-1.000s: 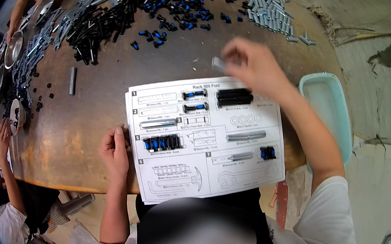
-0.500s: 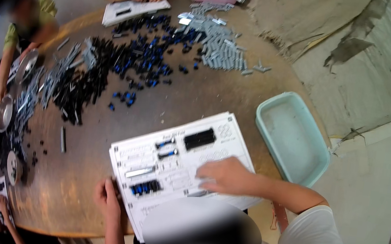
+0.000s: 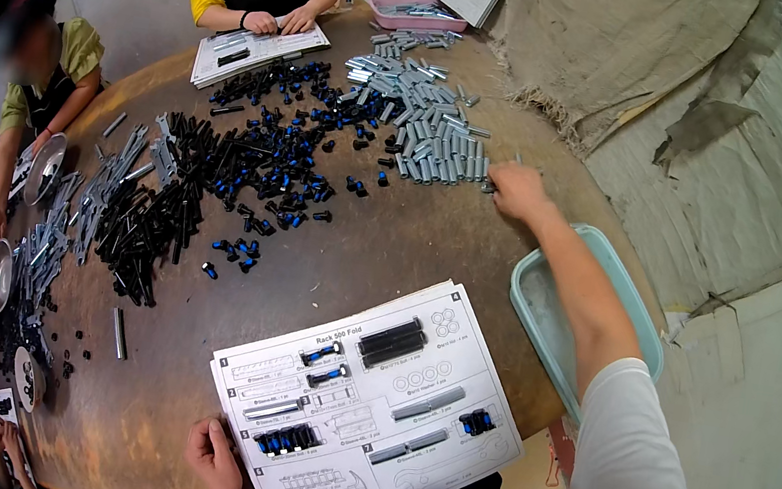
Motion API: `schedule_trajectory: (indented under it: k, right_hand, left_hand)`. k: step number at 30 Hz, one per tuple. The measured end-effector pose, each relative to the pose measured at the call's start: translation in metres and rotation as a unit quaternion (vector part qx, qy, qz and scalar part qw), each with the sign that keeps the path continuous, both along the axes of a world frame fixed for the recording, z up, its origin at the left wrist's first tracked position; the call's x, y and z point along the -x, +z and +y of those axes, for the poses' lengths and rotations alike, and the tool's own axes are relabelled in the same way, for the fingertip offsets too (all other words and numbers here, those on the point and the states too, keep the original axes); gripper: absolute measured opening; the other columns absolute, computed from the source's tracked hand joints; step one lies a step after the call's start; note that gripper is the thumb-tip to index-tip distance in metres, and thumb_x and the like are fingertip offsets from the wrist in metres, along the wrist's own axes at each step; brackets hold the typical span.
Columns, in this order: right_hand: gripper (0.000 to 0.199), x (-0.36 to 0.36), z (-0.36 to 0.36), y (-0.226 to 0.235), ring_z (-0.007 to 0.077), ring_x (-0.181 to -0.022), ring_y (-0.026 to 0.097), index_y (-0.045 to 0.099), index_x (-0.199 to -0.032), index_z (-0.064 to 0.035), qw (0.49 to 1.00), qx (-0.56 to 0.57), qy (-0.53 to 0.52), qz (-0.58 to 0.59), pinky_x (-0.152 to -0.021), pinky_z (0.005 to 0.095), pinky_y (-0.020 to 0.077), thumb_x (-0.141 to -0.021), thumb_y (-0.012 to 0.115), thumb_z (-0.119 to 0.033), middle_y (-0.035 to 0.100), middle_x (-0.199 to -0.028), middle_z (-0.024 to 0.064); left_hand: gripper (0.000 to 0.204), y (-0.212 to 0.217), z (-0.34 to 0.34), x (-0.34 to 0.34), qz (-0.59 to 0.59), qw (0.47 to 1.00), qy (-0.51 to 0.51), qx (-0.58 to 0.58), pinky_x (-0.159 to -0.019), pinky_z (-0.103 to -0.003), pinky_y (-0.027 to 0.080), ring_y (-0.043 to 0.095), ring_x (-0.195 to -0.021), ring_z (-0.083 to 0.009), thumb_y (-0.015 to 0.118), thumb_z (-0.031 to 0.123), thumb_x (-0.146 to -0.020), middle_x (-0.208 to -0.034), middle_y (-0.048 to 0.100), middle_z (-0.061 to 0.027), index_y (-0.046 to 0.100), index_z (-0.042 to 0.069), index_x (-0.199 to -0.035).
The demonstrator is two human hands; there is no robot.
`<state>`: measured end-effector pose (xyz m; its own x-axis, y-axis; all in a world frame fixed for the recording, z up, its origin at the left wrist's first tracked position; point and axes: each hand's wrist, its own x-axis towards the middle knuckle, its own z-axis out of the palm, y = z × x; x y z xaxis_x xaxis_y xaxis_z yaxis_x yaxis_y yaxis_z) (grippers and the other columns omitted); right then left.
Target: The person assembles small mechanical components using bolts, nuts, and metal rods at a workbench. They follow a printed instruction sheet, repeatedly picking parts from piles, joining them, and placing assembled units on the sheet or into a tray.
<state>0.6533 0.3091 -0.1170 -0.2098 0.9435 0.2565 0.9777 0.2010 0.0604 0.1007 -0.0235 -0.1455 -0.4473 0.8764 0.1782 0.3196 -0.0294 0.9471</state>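
- Reference: clock directions are read from the centre of the printed sheet (image 3: 335,451), with 12 o'clock toward the top of the view.
- Printed sheet: lies at the near edge of the table (image 3: 134,409). Its long axis runs from 8 to 2 o'clock; its heading edge faces 11 o'clock.
- Right hand (image 3: 517,193): at 1 o'clock, arm extended, at the right-hand border of the pile of silver sleeves (image 3: 445,151). The fingers are narrow, with the tips drawn together at a small sleeve; whether they grip it cannot be told.
- Left hand (image 3: 215,458): at 8 o'clock, by the sheet's left edge. The fingers are curled inward; whether they pinch the paper cannot be told.
- Silver sleeves on the sheet (image 3: 428,404): placed on the printed outlines at the left, centre and lower centre, long axes along 8 to 2 o'clock.
- Long black bolts (image 3: 391,343): side by side near the top edge, axes also along 8 to 2 o'clock.
- Row of blue-banded bolts (image 3: 287,440): at the sheet's left; the row extends from 8 to 2 o'clock.
- Light green tray (image 3: 537,297): at 2 o'clock, below the right forearm.
- Loose silver rod (image 3: 120,334): at 9 o'clock, axis nearly 12 to 6.
- Heap of black bolts (image 3: 151,229): at 10 o'clock.
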Motion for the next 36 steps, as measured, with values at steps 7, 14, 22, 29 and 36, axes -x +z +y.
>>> schedule_trajectory:
  k: [7, 14, 22, 29, 36]
  right_hand:
    - [0.037, 0.011, 0.046, 0.002, 0.0361, -0.099, 0.068, 0.072, -0.101, -0.0019, 0.948, 0.054, -0.258, 0.179, -0.083, 0.0460, 0.0532, -0.072, 0.068, -0.024, 0.071, -0.105, 0.0177]
    - [0.036, 0.027, 0.064, 0.016, 0.0341, -0.097, 0.071, 0.074, -0.098, -0.0017, 0.941, 0.157, -0.269, 0.130, -0.084, 0.0429, 0.0546, -0.072, 0.070, -0.027, 0.072, -0.099, 0.0210]
    - [0.034, 0.023, -0.008, 0.035, 0.0244, -0.082, 0.071, 0.074, -0.101, -0.0027, 0.937, 0.182, -0.225, 0.197, -0.073, 0.0363, 0.0535, -0.077, 0.072, -0.027, 0.074, -0.092, 0.0136]
    - [0.018, 0.189, -0.224, 0.077, 0.0134, -0.076, 0.065, 0.072, -0.097, -0.0022, 0.906, 0.203, 0.188, 0.319, -0.069, 0.0268, 0.0507, -0.081, 0.068, -0.010, 0.070, -0.084, 0.0082]
    - [0.026, 0.255, -0.290, 0.043, 0.0214, -0.084, 0.063, 0.065, -0.104, -0.0045, 0.951, 0.120, 0.281, 0.046, -0.063, 0.0349, 0.0534, -0.082, 0.069, -0.018, 0.061, -0.090, 0.0048]
  left_hand:
    - [0.017, 0.004, -0.005, 0.005, 0.068, 0.997, -0.002, 0.047, -0.062, -0.023, 0.042, 0.051, -0.069, -0.0079, 0.055, 0.012, -0.100, -0.080, 0.059, -0.0019, 0.063, -0.002, -0.093]
    - [0.019, 0.004, -0.007, 0.010, 0.075, 0.993, 0.026, 0.086, -0.058, -0.023, 0.043, 0.051, -0.065, -0.0072, 0.059, 0.013, -0.099, -0.080, 0.061, -0.0014, 0.068, -0.003, -0.096]
    - [0.019, 0.016, -0.001, -0.004, -0.031, 0.999, -0.002, 0.041, -0.058, -0.020, 0.042, 0.052, -0.068, -0.0037, 0.058, 0.016, -0.100, -0.085, 0.063, -0.0004, 0.067, -0.001, -0.100]
    - [0.021, 0.011, -0.004, 0.002, -0.049, 0.998, -0.017, 0.021, -0.059, -0.020, 0.043, 0.052, -0.069, -0.0042, 0.059, 0.017, -0.100, -0.086, 0.063, -0.0005, 0.068, -0.002, -0.102]
    - [0.020, 0.013, 0.000, -0.003, -0.072, 0.997, -0.030, -0.006, -0.054, -0.019, 0.040, 0.050, -0.063, -0.0030, 0.061, 0.017, -0.099, -0.083, 0.064, 0.0002, 0.069, -0.002, -0.101]
